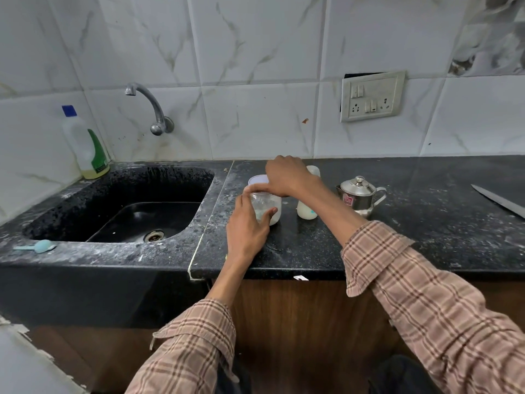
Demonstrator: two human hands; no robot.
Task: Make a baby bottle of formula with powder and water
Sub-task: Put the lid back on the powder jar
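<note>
On the dark counter [426,223], the left hand [247,231] grips a clear jar [268,207] of white powder. The right hand [287,176] grasps its lid [257,180] above. The bottle [306,210] stands just right, beside a steel kettle [359,196].

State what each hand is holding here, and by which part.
Left hand grips the clear jar around its side wall. Right hand holds the jar's lid at the rim.
</note>
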